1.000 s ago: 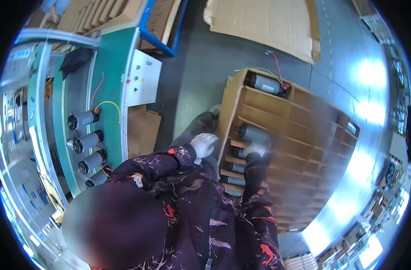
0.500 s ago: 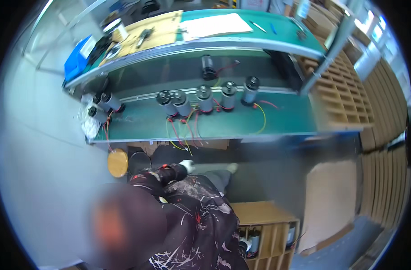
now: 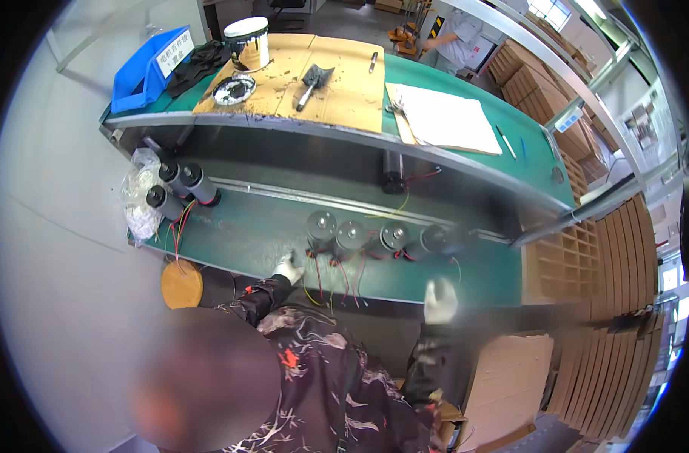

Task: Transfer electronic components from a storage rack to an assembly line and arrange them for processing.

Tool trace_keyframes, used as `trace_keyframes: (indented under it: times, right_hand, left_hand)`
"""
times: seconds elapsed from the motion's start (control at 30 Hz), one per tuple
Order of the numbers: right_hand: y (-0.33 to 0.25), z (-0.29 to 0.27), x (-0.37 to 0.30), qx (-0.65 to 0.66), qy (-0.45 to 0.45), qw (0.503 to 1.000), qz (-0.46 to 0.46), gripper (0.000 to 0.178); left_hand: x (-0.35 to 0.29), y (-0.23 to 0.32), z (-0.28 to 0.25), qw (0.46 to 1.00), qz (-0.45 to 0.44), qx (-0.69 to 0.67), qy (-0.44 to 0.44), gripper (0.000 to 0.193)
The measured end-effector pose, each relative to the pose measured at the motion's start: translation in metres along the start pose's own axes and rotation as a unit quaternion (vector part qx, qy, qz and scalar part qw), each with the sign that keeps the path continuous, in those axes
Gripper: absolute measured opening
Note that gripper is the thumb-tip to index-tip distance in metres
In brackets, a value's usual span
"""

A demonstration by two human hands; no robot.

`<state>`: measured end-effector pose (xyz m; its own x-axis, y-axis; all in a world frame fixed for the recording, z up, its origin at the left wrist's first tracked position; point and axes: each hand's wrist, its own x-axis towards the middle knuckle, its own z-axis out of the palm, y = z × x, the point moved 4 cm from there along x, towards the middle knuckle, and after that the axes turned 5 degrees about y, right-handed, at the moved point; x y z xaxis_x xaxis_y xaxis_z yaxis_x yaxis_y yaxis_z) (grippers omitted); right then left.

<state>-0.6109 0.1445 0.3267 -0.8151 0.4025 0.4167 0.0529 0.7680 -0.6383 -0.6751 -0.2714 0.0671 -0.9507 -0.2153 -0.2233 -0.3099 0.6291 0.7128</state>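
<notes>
My left hand (image 3: 288, 269), in a white glove, is at the front edge of the green lower bench (image 3: 246, 230), fingers apart and holding nothing. Just to its right stands a grey cylindrical motor (image 3: 322, 225) with a dark base, first in a row of several. Red and yellow wires trail from the row toward the front edge. My right hand (image 3: 440, 302), also white-gloved, is raised by the front edge, below the blurred rightmost motor (image 3: 435, 239). Motion smears its fingers, and I cannot make out anything in it.
At the left end, three motors (image 3: 195, 183) stand beside a plastic bag (image 3: 142, 198). A round wooden stool (image 3: 182, 285) is below. Another motor (image 3: 393, 172) stands behind the row. The upper shelf holds a paint tin (image 3: 248, 45) and a blue bin (image 3: 137, 79). Cardboard dividers (image 3: 559, 260) sit right.
My left hand has come up from below the bench to its front edge. The right hand has risen from the divided box at lower right to the bench. The whole view has shifted.
</notes>
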Motion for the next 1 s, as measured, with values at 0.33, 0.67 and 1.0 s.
trace_keyframes:
  times: [0.33, 0.67, 1.0]
  right_hand:
    - [0.193, 0.329, 0.268, -0.109, -0.232, 0.937, -0.239, 0.042]
    - [0.152, 0.455, 0.244, -0.287, -0.479, 0.827, -0.061, 0.037]
    - [0.093, 0.466, 0.236, -0.302, -0.467, 0.830, -0.040, 0.036]
  left_hand:
    - [0.056, 0.075, -0.022, 0.981, 0.053, 0.046, -0.178, 0.064]
    - [-0.101, -0.187, -0.103, 0.891, -0.434, 0.088, 0.100, 0.062]
    - [-0.149, -0.230, -0.059, 0.888, -0.459, 0.019, -0.014, 0.054]
